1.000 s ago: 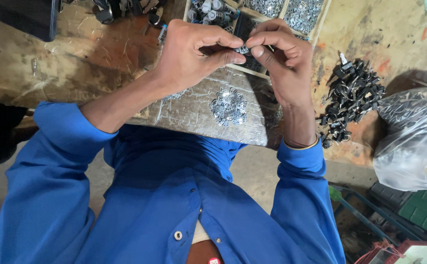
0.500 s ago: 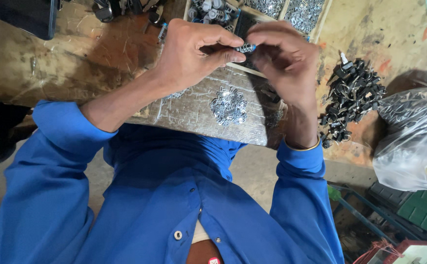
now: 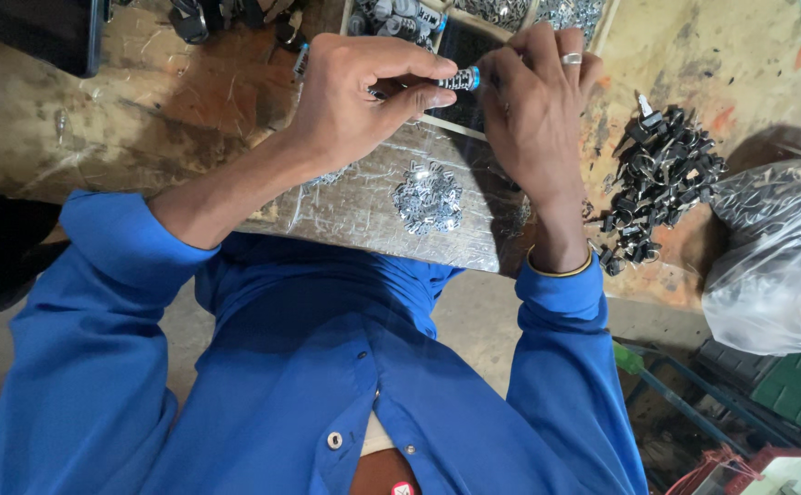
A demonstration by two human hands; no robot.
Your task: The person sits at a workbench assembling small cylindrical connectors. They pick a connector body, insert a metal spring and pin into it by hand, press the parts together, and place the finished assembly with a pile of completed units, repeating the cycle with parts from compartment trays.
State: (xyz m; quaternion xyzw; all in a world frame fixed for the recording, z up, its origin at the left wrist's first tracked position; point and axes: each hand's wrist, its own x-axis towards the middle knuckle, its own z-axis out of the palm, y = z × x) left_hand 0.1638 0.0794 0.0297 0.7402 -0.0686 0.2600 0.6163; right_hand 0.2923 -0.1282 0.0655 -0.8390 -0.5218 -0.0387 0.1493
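The left hand (image 3: 364, 101) and right hand (image 3: 533, 101) meet above the desk (image 3: 143, 128), both pinching one small dark cylinder with a blue end (image 3: 460, 80) between their fingertips. Just below the hands lies a little heap of silvery metal bits (image 3: 428, 197) on foil — right of the right hand, a pile of black parts (image 3: 662, 174).

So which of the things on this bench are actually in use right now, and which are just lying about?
In use:
left hand
right hand
small dark cylinder with a blue end, pinched between both hands

Lying about:
heap of small silvery parts on the foil sheet
pile of black parts
clear plastic bag
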